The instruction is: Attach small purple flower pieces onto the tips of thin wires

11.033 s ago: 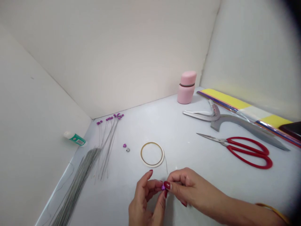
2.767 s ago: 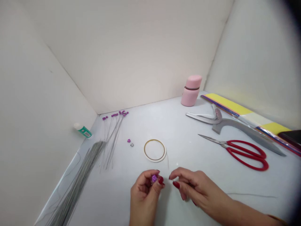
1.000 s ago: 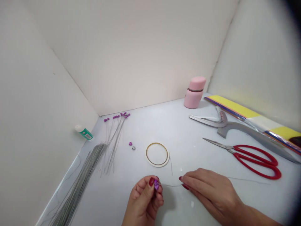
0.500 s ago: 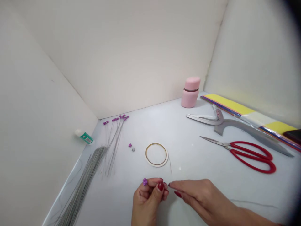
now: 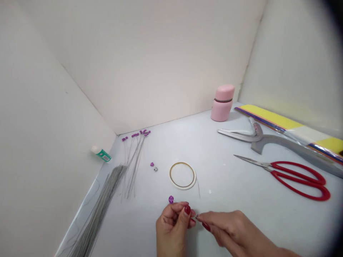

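Thumb and fingers of my left hand are closed in a pinch. A small purple bead-like flower sticks out just above them, apparently on a thin wire stem mostly hidden by the fingers. Close on the right is my right hand, its thumb and fingers brought together with the tips almost touching the left fingertips. Whatever lies between them is too thin to make out. Just beyond both hands lies a roll of narrow white tape, with a short piece of wire at its right edge.
At left lie a bundle of grey wires, purple-tipped stems and a glue stick. A loose purple piece sits beside a silver one. Right: red-handled scissors, grey cutters, a pink jar, coloured sheets.
The purple flower has risen slightly away from my left fingers and turned. My hands stay close together, and the whole view has shifted a little.
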Tool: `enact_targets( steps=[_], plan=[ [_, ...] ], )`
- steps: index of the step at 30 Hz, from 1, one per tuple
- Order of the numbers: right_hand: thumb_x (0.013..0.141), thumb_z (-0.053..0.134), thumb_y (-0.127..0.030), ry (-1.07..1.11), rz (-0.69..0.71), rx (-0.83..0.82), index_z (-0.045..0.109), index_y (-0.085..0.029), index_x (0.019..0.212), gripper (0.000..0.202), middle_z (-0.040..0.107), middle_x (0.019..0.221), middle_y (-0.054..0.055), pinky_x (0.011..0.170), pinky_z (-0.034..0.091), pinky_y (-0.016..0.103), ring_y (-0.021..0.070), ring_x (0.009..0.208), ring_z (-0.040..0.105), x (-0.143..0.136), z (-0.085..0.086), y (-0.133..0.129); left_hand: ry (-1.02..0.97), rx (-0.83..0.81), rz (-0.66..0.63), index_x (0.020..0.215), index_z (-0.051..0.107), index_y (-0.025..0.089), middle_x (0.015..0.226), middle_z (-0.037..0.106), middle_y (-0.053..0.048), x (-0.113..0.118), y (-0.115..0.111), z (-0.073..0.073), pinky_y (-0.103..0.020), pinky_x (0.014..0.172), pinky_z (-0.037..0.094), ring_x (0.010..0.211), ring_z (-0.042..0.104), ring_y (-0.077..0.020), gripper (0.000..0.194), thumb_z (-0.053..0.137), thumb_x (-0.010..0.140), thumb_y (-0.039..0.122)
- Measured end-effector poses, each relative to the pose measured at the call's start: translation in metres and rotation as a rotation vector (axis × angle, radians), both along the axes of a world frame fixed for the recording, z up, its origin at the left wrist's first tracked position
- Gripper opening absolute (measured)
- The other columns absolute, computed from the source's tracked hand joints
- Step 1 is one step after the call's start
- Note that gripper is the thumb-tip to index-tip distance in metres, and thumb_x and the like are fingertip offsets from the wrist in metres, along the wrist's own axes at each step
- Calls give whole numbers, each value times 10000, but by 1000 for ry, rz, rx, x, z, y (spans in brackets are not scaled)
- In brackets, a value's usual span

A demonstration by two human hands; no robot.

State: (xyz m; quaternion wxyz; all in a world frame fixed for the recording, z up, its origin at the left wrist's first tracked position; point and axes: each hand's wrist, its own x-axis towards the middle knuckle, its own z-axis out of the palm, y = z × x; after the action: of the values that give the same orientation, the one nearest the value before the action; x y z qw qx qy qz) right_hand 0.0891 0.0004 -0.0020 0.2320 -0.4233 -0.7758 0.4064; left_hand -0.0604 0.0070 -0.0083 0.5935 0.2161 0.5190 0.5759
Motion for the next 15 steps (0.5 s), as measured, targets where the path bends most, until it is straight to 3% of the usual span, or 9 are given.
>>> enact_targets(
  steps=[3, 5, 11, 15],
  plan=[
    [918, 300, -276, 52, -53, -240, 574, -204, 885, 285, 492, 506, -51, 416, 333, 170, 87, 419, 426, -2, 1, -3, 30, 34, -4, 577, 666, 134, 482, 666, -4, 0, 1, -3, -152, 417, 432, 416, 553, -74, 215, 808, 502, 277],
    [914, 311, -276, 57, -68, -295, 571, -207, 926, 269, 473, 494, -60, 395, 309, 170, 81, 388, 392, -2, 1, -3, 19, 38, -27, 593, 663, 134, 474, 661, -2, 0, 2, -4, -155, 429, 428, 409, 545, -68, 204, 796, 531, 276],
    [909, 314, -266, 17, 7, -11, 567, -204, 805, 281, 534, 639, -18, 542, 378, 193, 111, 552, 480, 0, 3, 2, -25, 41, -48, 622, 663, 133, 473, 672, -19, 0, 3, -4, -177, 445, 434, 414, 558, -82, 207, 791, 540, 273],
    [906, 327, -278, 11, -33, -95, 576, -226, 854, 260, 514, 600, -28, 510, 370, 185, 110, 524, 458, 3, -1, 3, 1, 31, -36, 609, 684, 132, 490, 689, -30, 0, 2, 0, -189, 462, 459, 424, 581, -94, 218, 805, 505, 281]
  ],
)
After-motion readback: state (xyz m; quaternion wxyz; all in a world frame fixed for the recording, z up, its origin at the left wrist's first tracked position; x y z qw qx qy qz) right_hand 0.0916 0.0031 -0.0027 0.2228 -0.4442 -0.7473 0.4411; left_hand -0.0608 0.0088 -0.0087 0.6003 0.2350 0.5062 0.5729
